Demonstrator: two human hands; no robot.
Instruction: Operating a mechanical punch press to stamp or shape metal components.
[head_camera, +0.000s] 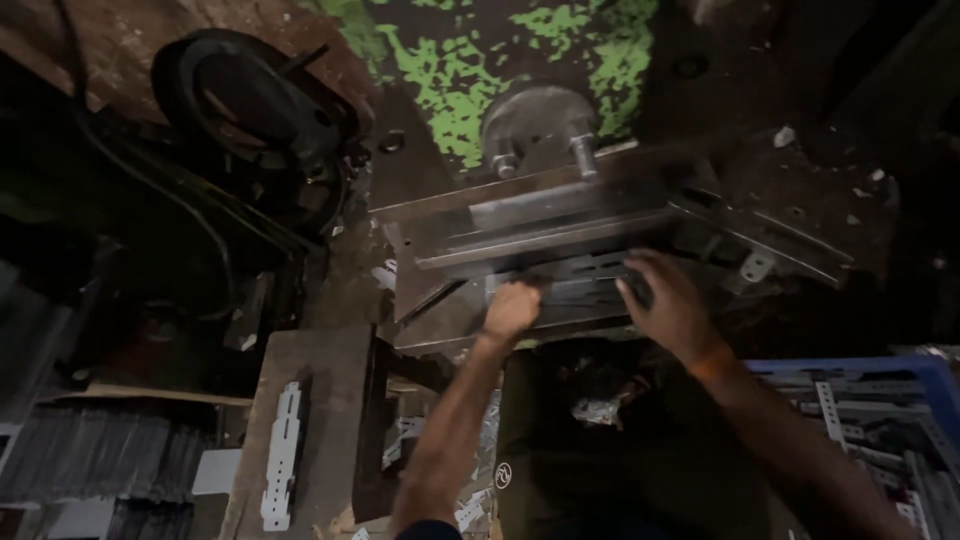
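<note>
At centre frame, a flat grey slotted metal strip lies blurred in the press die; left hand fisted beside it, right hand spread over it.

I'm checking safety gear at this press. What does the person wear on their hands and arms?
Both hands are bare, with no gloves. The left hand has a thin band at the wrist, and a dark sleeve edge shows far up that arm at the picture's bottom. The right hand has an orange band around the wrist. Both forearms are uncovered.
</note>
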